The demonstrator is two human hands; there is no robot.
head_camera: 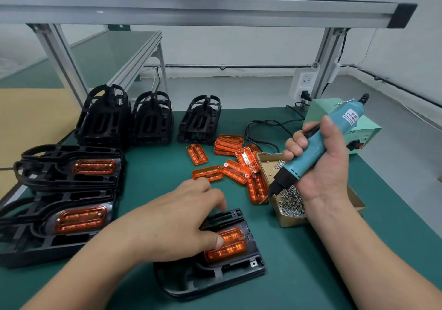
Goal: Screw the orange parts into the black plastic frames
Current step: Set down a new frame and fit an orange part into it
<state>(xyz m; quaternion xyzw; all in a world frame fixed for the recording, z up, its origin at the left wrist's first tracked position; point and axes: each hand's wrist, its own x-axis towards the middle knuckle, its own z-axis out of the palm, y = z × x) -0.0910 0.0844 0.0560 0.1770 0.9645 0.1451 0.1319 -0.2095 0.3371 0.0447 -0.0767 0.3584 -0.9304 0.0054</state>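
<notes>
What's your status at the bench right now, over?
Bench here: left hand presses orange part down in black frame; right hand grips electric screwdriver, bit by screw box; nothing blocking the frame.

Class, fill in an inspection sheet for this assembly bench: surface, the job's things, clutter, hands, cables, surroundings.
Surface: green mat, flat.
Job's things: black frame with an orange part seated in it; loose orange parts behind; fitted frames at left; stacked frames at back; box of screws.
Clutter: nothing seen.
Hands: left hand presses the orange part; right hand grips the screwdriver, tip at the box's edge.
Cables: black cable looped beside the power supply.
Surroundings: aluminium frame; socket strip.
</notes>
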